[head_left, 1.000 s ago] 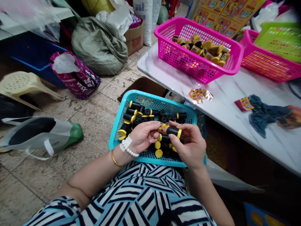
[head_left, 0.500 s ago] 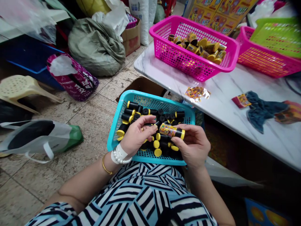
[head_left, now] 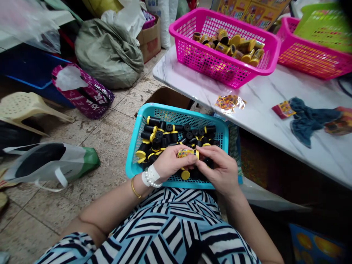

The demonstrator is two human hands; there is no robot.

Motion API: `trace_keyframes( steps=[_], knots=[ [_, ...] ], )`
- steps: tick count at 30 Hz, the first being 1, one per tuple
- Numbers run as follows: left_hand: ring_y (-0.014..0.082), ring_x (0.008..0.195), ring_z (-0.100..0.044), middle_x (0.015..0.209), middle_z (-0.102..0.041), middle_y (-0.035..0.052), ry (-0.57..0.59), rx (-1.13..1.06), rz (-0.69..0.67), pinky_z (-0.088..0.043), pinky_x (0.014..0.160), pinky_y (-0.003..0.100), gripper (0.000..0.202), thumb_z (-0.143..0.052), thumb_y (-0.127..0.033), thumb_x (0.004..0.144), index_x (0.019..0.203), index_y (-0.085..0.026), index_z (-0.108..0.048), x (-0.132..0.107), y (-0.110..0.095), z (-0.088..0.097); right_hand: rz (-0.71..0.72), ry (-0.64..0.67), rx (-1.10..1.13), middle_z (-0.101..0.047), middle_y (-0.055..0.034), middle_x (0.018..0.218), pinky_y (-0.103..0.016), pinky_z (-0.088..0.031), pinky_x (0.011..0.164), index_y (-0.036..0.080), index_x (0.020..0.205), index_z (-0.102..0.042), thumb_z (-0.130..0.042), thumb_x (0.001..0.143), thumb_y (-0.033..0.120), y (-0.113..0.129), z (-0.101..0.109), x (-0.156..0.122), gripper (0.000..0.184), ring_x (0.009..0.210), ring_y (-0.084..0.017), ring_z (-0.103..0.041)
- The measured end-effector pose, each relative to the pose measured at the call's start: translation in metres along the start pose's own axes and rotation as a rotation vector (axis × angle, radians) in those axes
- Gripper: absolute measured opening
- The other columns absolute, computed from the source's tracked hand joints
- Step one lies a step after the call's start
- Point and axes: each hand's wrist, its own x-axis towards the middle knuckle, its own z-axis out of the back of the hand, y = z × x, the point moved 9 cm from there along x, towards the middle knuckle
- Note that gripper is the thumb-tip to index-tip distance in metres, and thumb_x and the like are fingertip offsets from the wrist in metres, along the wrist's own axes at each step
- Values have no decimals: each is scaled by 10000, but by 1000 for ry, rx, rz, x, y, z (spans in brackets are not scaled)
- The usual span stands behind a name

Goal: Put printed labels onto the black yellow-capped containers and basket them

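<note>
A turquoise basket point(head_left: 134, 167) rests on my lap, filled with several small black canisters with yellow caps point(head_left: 154, 134). Over its near side, both hands grip one canister wrapped in a yellow printed label point(head_left: 187, 153). My left hand point(head_left: 172, 163) holds its left end with curled fingers. My right hand point(head_left: 220, 170) pinches its right end. A pearl bracelet and a gold bangle circle my left wrist.
A marble table point(head_left: 255, 121) stands to the right with a pink basket point(head_left: 220, 69) of labelled canisters, a second pink basket point(head_left: 310, 60) under a green one, loose labels point(head_left: 229, 102) and a blue cloth point(head_left: 308, 119). Bags point(head_left: 108, 55), a cardboard box point(head_left: 167, 98) and a plastic stool point(head_left: 24, 106) crowd the floor.
The labelled canister, held up by my right hand half a second ago, is now lower and gripped by both hands. My left hand came back onto it.
</note>
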Motion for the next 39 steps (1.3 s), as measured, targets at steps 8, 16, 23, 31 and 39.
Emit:
trace_keyframes(
  steps=[8, 16, 23, 31, 39],
  knots=[
    [101, 543, -595, 717, -655, 33, 15, -107, 125, -445, 497, 195, 432, -718, -541, 803, 926, -139, -619, -4, 10, 14, 5, -39, -2, -731, -64, 1053, -408, -609, 819, 279, 1169, -675, -742, 805, 167, -9, 7, -8, 387, 930, -227, -700],
    [118, 682, -623, 823, -700, 38, -47, 70, -117, -508, 668, 235, 283, -778, -314, 791, 1020, -158, -722, -4, -16, 11, -75, -48, 77, -718, -56, 1014, -360, -633, 725, 274, 1090, -699, -747, 799, 165, -14, 3, -8, 314, 872, -204, -701],
    [170, 806, -673, 950, -712, 71, -10, 98, -123, -536, 711, 261, 466, -767, -354, 801, 1217, -182, -647, -9, -15, 6, 67, -37, -34, -728, -58, 1019, -399, -610, 817, 278, 1106, -684, -748, 783, 144, 0, 6, -7, 356, 941, -224, -707],
    [107, 627, -567, 782, -653, 30, -42, 69, -96, -475, 603, 216, 312, -772, -363, 794, 1005, -142, -707, -6, -13, 18, -26, -66, 70, -727, -60, 1005, -365, -636, 734, 271, 1074, -698, -758, 778, 161, -13, 0, -11, 322, 912, -219, -708],
    [216, 944, -639, 1030, -717, 95, -37, 458, -372, -481, 897, 322, 248, -711, -233, 831, 1073, -199, -751, -19, -44, 2, -176, -128, 176, -752, -48, 942, -352, -643, 702, 263, 1000, -752, -815, 733, 172, -18, 11, -20, 289, 835, -208, -723]
  ],
)
